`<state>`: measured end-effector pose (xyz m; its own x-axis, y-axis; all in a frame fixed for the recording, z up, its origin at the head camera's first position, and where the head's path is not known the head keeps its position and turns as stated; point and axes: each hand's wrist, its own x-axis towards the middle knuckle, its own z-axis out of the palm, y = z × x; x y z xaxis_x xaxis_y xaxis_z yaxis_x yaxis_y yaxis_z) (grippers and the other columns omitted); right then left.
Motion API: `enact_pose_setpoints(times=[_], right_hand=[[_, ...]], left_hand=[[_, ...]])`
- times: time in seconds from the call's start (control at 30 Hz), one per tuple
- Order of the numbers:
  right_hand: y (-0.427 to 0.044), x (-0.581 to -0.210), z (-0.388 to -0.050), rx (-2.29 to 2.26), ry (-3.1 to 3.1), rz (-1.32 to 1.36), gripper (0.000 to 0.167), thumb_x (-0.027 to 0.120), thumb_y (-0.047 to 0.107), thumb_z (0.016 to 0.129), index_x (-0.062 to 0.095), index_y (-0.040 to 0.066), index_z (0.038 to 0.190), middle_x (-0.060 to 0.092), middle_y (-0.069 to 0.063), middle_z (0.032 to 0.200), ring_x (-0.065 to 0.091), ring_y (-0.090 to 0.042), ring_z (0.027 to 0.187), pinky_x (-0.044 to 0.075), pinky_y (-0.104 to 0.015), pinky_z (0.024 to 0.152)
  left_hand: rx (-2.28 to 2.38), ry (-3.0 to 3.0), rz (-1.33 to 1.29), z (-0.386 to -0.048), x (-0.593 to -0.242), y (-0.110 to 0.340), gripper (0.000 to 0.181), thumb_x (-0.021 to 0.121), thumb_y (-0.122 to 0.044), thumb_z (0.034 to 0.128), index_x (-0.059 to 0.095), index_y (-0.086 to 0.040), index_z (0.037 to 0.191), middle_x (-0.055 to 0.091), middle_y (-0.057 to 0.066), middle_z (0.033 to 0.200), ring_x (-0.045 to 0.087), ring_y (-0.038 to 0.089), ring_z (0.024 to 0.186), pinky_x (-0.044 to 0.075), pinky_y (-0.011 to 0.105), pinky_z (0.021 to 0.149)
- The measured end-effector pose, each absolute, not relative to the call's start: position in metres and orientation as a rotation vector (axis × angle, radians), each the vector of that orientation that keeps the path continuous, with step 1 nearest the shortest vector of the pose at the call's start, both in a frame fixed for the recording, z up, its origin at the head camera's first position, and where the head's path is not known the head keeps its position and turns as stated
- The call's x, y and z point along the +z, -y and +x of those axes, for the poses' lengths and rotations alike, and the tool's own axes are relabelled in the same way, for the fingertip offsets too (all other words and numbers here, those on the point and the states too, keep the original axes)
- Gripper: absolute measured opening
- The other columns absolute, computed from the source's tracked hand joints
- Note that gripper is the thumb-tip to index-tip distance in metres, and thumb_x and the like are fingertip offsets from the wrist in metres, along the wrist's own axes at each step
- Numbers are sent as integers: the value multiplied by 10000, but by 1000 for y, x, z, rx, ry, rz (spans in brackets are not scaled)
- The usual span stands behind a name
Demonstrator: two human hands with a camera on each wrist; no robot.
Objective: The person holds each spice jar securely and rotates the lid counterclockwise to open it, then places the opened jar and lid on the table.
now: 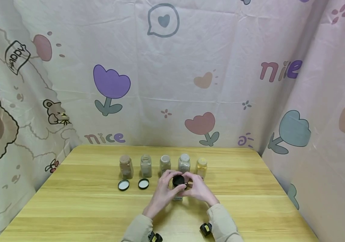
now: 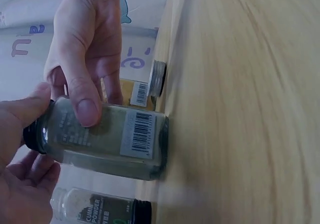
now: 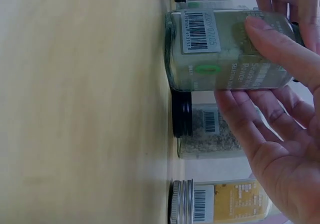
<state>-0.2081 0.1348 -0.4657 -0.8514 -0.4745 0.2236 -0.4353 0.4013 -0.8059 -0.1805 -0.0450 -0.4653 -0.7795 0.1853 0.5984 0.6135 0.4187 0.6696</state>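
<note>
A glass jar of greenish seasoning powder (image 3: 227, 51) stands on the table in front of me, with a black cap (image 1: 178, 180) on top. My left hand (image 1: 167, 190) pinches the cap between thumb and fingers; in the left wrist view, the thumb lies along the cap's side. My right hand (image 1: 199, 191) grips the jar's body. Its thumb (image 3: 270, 39) presses on one face and its fingers lie along the other side. In the left wrist view, the jar's base (image 2: 162, 149) is close to the tabletop.
Behind the hands, several jars form a row: a brown one (image 1: 126, 168) at left, greyish ones (image 1: 146, 167) between, and a yellow one (image 1: 201, 168) at right. Two black-rimmed lids (image 1: 123, 185) lie white side up. A black lid (image 3: 182, 114) and a silver lid (image 3: 182, 201) are by the right-hand jars.
</note>
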Motion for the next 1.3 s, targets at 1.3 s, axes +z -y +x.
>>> enact_pose_setpoints(times=[1.3], right_hand=[[-134,-468,-208,-1496,-2554,-853,465,892,114,736,631,76,1120,659,-66,1038,613,-144,965,592,-375,1004]], left_hand=[[-1360,2314,-1024,-187,-456,71,365,651,-83,955,623,4,1309,654,179,1308,632,356,1210,547,460,1057]])
